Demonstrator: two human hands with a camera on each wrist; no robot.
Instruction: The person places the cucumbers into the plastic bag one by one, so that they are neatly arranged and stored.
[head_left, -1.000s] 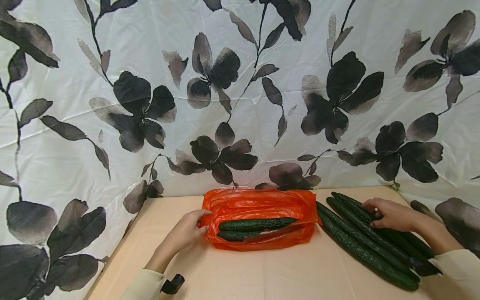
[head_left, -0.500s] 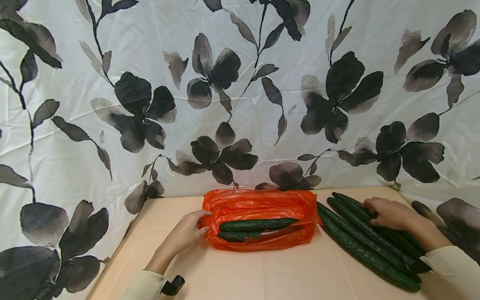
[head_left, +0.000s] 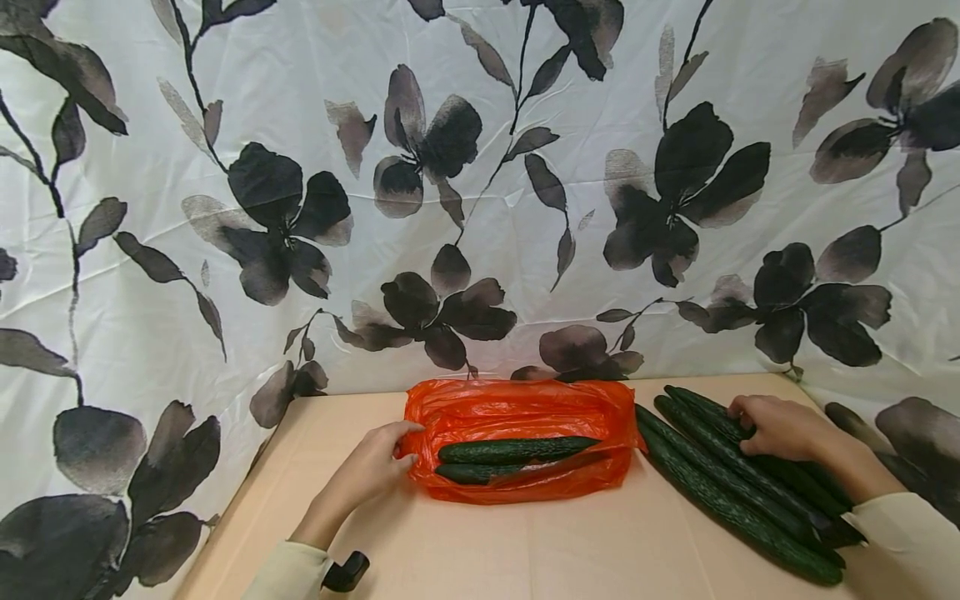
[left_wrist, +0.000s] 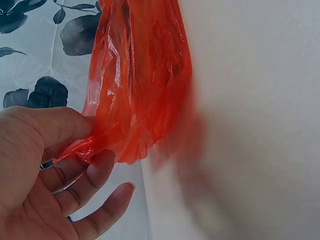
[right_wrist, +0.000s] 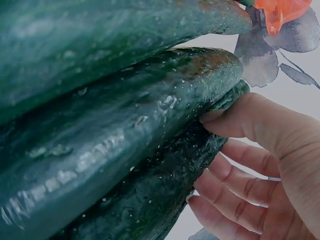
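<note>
My left hand point(head_left: 367, 467) pinches the gathered left end of a red plastic bag point(head_left: 517, 404); in the left wrist view, thumb and fingers close on the crumpled film of the bag point(left_wrist: 135, 85). Through the bag's opening, two dark green cucumbers point(head_left: 517, 450) show, lying lengthwise. Over at the right, my right hand point(head_left: 783, 429) grips a cucumber near its far end, at the back of a pile of several cucumbers point(head_left: 738, 475). In the right wrist view the thumb lies on top of the gripped cucumber point(right_wrist: 190, 155) and the fingers are against its far side.
A beige tabletop point(head_left: 480, 550) carries the bag and the pile. White cloth with dark flowers point(head_left: 555, 250) hangs behind the table and along its sides. A black strap-like device point(head_left: 347, 571) sits at the left sleeve. The pile's far end almost meets the bag's right side.
My right hand and wrist have shifted slightly, and the near ends of the rear cucumbers have moved a little left. The left hand and bag have stayed in place.
</note>
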